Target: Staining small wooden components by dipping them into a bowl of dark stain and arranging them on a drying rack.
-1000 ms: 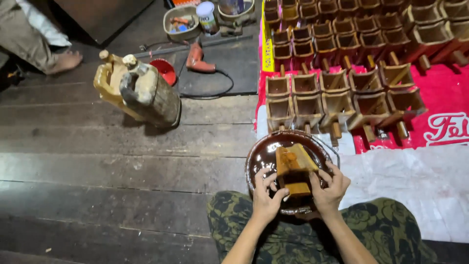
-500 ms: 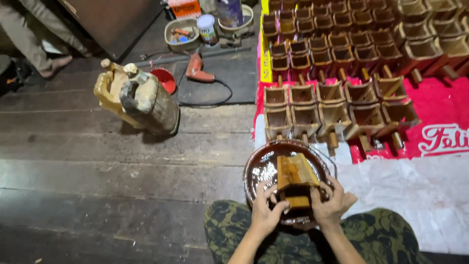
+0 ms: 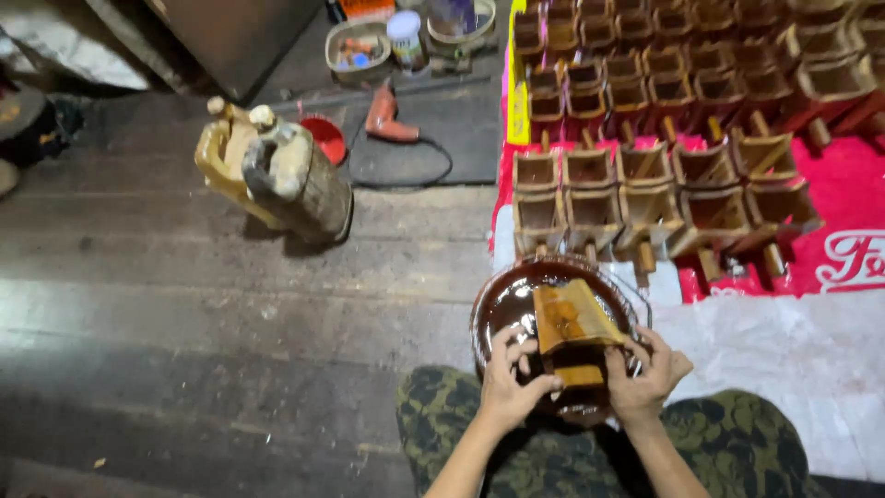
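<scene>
both hands, left hand [image 3: 510, 380] at 9 o'clock and right hand [image 3: 648, 375] at 3, curl their fingers shut around a wet wooden box [image 3: 570, 327], holding it over the basin of dark stain [image 3: 502, 300] so drips fall back in.

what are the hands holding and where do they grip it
Both hands, left hand and right hand, hold one wooden box piece by its opposite sides, over the bowl of dark liquid.

Dim indoor scene lit from the upper right, where the red sheet [image 3: 848, 194] looks vivid. The wooden floor [image 3: 184, 304] at left and lower left falls into shadow. Glare glints off the dark liquid in the bowl [image 3: 502, 304]. Slight softness overall; frame edges bend outward.
</scene>
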